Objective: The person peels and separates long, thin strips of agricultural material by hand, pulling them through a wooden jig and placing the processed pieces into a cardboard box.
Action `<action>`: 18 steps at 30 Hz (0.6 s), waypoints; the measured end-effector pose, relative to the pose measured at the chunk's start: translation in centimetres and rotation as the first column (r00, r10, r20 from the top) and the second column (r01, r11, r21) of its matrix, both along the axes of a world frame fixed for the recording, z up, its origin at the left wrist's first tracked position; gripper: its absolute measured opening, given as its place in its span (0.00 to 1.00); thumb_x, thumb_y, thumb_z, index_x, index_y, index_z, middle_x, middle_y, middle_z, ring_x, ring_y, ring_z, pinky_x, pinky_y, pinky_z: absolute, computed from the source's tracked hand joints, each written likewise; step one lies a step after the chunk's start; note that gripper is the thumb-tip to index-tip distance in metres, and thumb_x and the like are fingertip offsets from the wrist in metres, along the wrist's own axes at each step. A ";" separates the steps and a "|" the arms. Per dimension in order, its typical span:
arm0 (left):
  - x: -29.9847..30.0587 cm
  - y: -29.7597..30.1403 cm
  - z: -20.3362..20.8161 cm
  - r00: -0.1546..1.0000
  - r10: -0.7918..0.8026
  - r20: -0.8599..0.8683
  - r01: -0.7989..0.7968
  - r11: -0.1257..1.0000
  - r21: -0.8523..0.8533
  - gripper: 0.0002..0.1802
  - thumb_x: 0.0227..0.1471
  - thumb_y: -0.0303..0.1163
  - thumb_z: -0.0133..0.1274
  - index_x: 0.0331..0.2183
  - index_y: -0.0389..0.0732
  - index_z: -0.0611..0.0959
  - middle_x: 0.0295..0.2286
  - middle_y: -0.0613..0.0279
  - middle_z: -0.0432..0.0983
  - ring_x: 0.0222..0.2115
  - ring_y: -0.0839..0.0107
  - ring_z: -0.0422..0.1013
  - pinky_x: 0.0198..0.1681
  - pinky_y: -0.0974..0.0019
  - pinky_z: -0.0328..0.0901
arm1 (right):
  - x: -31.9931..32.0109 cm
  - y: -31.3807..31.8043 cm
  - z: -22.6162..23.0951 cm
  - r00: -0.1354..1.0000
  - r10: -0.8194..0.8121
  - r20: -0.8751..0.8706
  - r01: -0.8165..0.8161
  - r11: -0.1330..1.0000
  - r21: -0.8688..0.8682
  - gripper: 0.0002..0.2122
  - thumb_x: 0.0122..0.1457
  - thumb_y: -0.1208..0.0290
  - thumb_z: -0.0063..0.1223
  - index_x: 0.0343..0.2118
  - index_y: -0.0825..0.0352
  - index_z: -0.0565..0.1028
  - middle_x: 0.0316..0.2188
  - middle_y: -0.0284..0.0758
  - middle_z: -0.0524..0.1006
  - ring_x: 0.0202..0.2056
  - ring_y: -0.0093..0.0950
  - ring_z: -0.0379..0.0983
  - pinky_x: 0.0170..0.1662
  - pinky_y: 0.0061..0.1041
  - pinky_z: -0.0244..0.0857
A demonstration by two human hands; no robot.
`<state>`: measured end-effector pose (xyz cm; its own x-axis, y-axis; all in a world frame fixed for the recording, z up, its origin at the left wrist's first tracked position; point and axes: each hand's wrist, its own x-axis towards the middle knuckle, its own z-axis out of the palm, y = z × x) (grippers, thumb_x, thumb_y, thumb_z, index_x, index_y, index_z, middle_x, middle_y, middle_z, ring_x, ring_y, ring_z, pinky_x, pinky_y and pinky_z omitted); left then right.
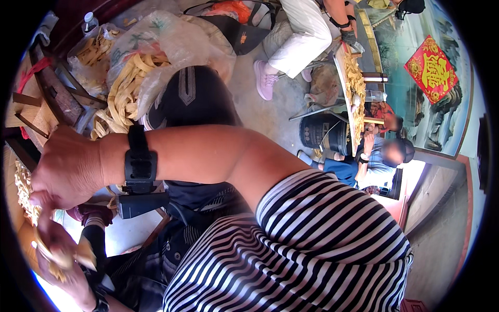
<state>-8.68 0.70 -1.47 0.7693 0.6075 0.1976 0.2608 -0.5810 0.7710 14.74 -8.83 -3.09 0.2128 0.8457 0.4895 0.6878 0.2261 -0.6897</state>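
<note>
At the far left, my right hand (65, 169) has its fingers curled in. My bare forearm with a black wrist strap (140, 161) leads to it from a striped sleeve. Whatever those fingers grip is hidden. Just below it, my left hand (65, 262), smeared by motion, is closed on a pale tan strip (83, 252). More shredded tan pieces (23, 190) lie beside my hands at the left rim.
Close beyond my right forearm is a person in a dark cap (192, 93). Clear plastic bags (161, 31) hold long tan strips (130, 86). At right, people sit by a table (340, 62) heaped with tan pieces, a black bucket (322, 130) beneath it.
</note>
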 end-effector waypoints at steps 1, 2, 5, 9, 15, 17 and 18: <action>1.1 0.7 -0.1 0.992 -0.109 -0.060 0.122 0.947 0.298 0.18 0.53 0.30 0.51 0.46 0.33 0.74 0.40 0.51 0.73 0.34 0.63 0.74 0.35 0.67 0.69 | -0.8 0.3 -0.8 0.998 0.011 -0.066 -0.017 0.996 -0.084 0.11 0.44 0.63 0.52 0.12 0.62 0.74 0.10 0.37 0.69 0.16 0.35 0.70 0.19 0.33 0.60; 2.0 1.6 0.0 0.981 -0.158 -0.113 0.194 0.786 0.586 0.21 0.52 0.25 0.50 0.49 0.34 0.73 0.44 0.50 0.72 0.39 0.59 0.73 0.41 0.66 0.69 | -0.8 0.5 0.1 0.989 0.030 -0.147 -0.053 0.987 -0.150 0.11 0.45 0.63 0.51 0.12 0.63 0.74 0.10 0.39 0.69 0.16 0.35 0.70 0.19 0.34 0.60; 4.5 -0.3 2.3 0.941 -0.223 -0.256 0.315 0.857 0.409 0.16 0.52 0.26 0.49 0.44 0.37 0.77 0.44 0.52 0.73 0.36 0.56 0.74 0.34 0.65 0.70 | 0.4 -1.2 2.6 0.454 0.099 -0.886 -0.679 0.682 -0.272 0.07 0.49 0.71 0.49 0.25 0.66 0.77 0.18 0.38 0.75 0.20 0.34 0.71 0.27 0.29 0.66; 6.7 -1.9 1.9 0.949 -0.308 0.072 0.284 0.931 0.229 0.13 0.47 0.29 0.57 0.35 0.31 0.78 0.32 0.56 0.74 0.28 0.69 0.70 0.31 0.70 0.64 | -0.6 -2.2 0.5 0.057 0.028 -0.998 -0.691 0.722 -0.019 0.07 0.55 0.75 0.49 0.35 0.69 0.75 0.23 0.28 0.74 0.17 0.15 0.63 0.18 0.15 0.55; 6.9 -0.5 3.1 0.998 -0.059 0.022 0.059 0.998 -0.005 0.14 0.39 0.17 0.55 0.34 0.37 0.83 0.43 0.52 0.74 0.40 0.61 0.74 0.41 0.65 0.69 | -0.5 -0.7 3.5 0.526 -0.015 -0.850 -0.346 0.909 -0.231 0.09 0.59 0.70 0.51 0.34 0.73 0.74 0.22 0.32 0.77 0.18 0.14 0.68 0.22 0.14 0.61; 6.3 -0.4 2.8 0.989 -0.135 -0.056 0.115 0.955 -0.274 0.15 0.40 0.15 0.52 0.34 0.37 0.83 0.44 0.51 0.74 0.42 0.62 0.73 0.43 0.66 0.69 | -0.5 -1.1 3.0 0.722 0.082 -0.687 -0.344 0.904 -0.254 0.10 0.59 0.69 0.51 0.34 0.73 0.74 0.21 0.34 0.77 0.17 0.20 0.69 0.21 0.18 0.62; 6.0 -0.2 3.1 0.980 -0.171 -0.104 0.139 0.955 -0.260 0.14 0.40 0.16 0.53 0.33 0.37 0.83 0.43 0.53 0.75 0.42 0.63 0.73 0.42 0.67 0.69 | -0.6 -1.1 2.8 0.789 0.141 -0.598 -0.361 0.894 -0.266 0.10 0.59 0.68 0.51 0.34 0.72 0.74 0.21 0.35 0.77 0.17 0.24 0.70 0.21 0.21 0.63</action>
